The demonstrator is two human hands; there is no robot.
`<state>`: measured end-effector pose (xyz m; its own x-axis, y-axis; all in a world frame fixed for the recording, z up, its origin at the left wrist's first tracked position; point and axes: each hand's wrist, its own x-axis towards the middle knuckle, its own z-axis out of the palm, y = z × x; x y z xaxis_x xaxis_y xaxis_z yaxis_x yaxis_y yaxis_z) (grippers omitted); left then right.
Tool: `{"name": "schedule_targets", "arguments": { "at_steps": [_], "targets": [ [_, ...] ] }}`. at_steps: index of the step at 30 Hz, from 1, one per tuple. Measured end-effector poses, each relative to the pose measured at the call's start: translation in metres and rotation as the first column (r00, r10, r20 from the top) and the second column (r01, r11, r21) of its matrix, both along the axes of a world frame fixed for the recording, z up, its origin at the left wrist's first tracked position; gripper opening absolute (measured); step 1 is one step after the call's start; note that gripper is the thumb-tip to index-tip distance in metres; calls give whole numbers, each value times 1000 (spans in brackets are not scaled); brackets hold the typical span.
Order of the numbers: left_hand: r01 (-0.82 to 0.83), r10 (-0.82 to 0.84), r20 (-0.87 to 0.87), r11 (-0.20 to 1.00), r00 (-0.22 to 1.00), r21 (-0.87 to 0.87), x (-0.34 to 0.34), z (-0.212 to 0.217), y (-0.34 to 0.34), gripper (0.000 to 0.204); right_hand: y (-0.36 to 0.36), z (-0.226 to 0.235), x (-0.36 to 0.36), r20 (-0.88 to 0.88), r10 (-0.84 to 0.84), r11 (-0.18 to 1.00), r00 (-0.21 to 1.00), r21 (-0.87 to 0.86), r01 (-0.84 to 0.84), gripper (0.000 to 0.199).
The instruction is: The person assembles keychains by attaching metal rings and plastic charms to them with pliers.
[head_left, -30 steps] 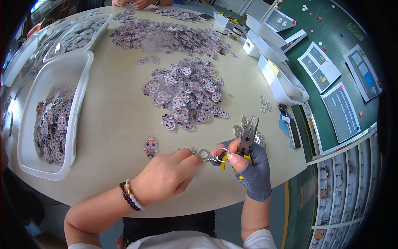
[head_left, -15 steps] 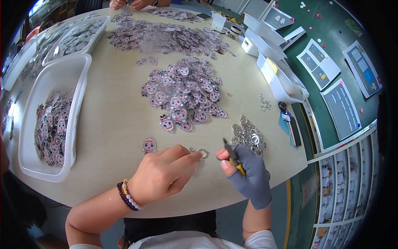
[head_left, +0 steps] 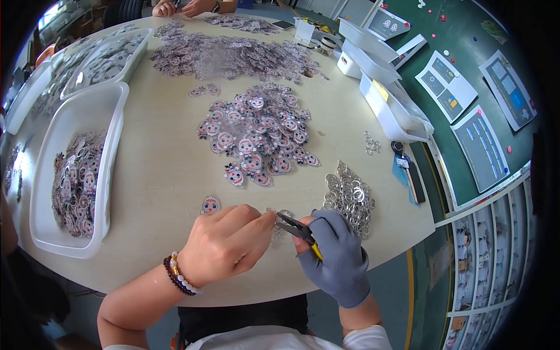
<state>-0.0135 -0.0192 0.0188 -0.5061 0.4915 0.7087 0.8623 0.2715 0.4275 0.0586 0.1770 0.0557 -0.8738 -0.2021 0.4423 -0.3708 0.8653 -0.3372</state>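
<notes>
My right hand [head_left: 340, 256], in a grey fingerless glove, grips pliers [head_left: 300, 231] with dark jaws and yellow handles. The jaws are parted a little, and their tips reach the fingertips of my left hand [head_left: 227, 242]. That bare hand is pinched closed; whatever sits between its fingers is too small and covered to name. Small metal rings lie on the table just under the plier tips. One flat character charm [head_left: 210, 204] rests beyond my left knuckles. To the right of the pliers is a heap of silver key rings [head_left: 353, 201].
A pile of character charms [head_left: 256, 134] covers the table's middle, with a larger heap [head_left: 233, 52] behind it. At left stands a white tub [head_left: 115, 125] of ringed charms. White bins [head_left: 379, 105] line the right edge. Another person's hands [head_left: 195, 7] work at the far side.
My right hand has moved left and turned the pliers, bringing their tips to my left fingertips. The left hand has barely shifted.
</notes>
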Motion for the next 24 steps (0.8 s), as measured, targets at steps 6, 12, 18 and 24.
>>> {"name": "schedule_targets", "arguments": {
  "at_steps": [6,12,18,24],
  "targets": [
    [-15,12,-101,999,995,-30,0,0,-1,35,-1,0,5,94,-2,995,996,-99,11,25],
    [6,-8,-107,1000,994,-16,0,-1,-1,38,-2,2,7,111,-1,996,994,-91,11,22],
    [-4,0,-106,999,994,-37,1,3,-3,37,-3,0,6,76,16,991,997,-132,-5,19],
    [68,-81,176,995,981,77,6,7,2,33,-7,-5,7,41,-38,992,998,-116,43,19]
  ]
}}
